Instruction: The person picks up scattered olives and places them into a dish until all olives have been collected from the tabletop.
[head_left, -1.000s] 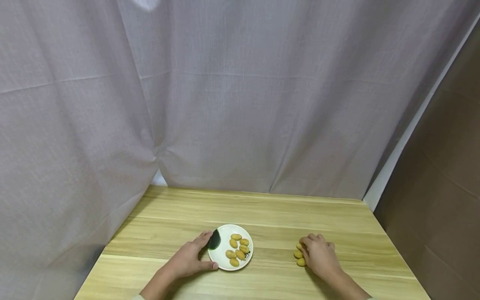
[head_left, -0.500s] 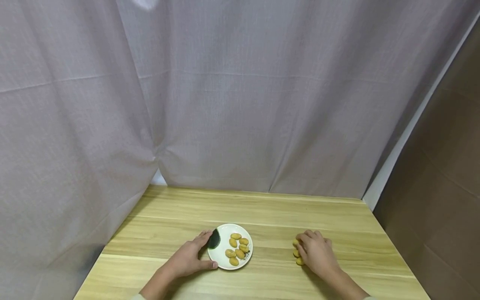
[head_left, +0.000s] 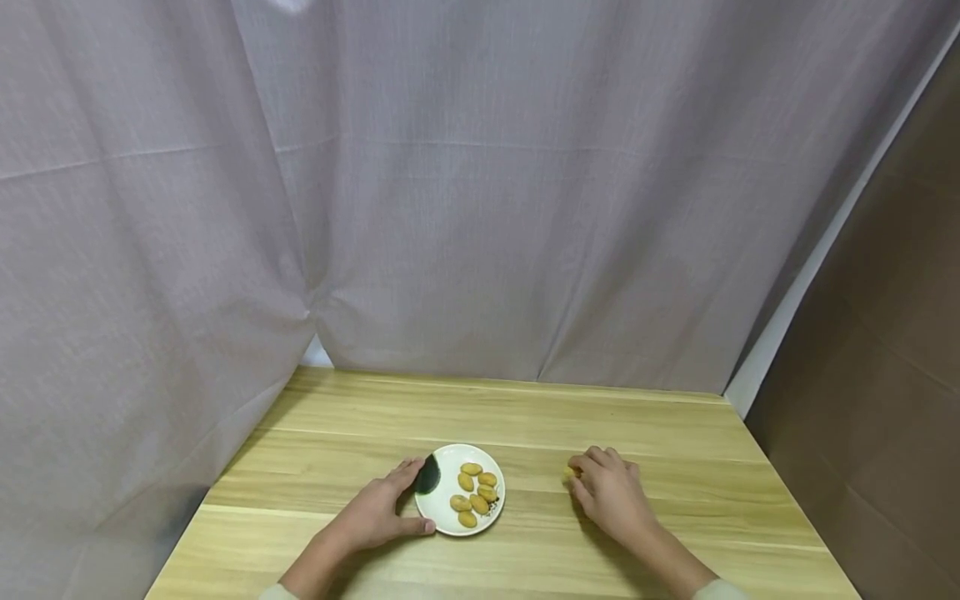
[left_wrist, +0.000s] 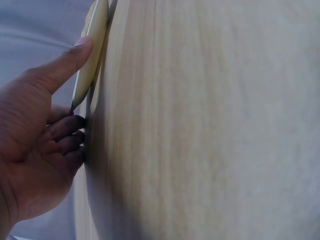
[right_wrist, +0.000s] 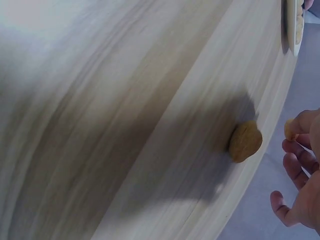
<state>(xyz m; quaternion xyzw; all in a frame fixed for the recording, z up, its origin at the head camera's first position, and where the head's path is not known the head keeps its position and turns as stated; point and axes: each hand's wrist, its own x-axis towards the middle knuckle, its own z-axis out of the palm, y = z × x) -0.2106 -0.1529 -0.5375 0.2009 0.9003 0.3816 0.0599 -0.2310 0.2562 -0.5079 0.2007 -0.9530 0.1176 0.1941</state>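
A small round white plate (head_left: 450, 463) with a dark green patch stands on the table, and several small yellow oval fruits (head_left: 478, 503) lie on it. My left hand (head_left: 377, 512) holds the plate's left rim between thumb and fingers. Over to the right, my right hand (head_left: 612, 497) pinches one yellow oval fruit (right_wrist: 290, 129) between thumb and fingertip, its other fingers loosely bent. In the right wrist view, fruit (right_wrist: 245, 141) also lies on the tabletop below this hand; whether it is one piece or overlapping pieces I cannot tell. The hand hides it in the head view.
The wood-grain table (head_left: 360, 408) ends at a grey curtain (head_left: 450, 250) behind. A brown panel (head_left: 862, 400) borders the right side. Grey cloth also hangs along the left edge.
My right hand has moved left and slightly away from me, with a fruit in its fingertips. The row of fruits beside it no longer shows in the head view. My left hand and the plate stay put.
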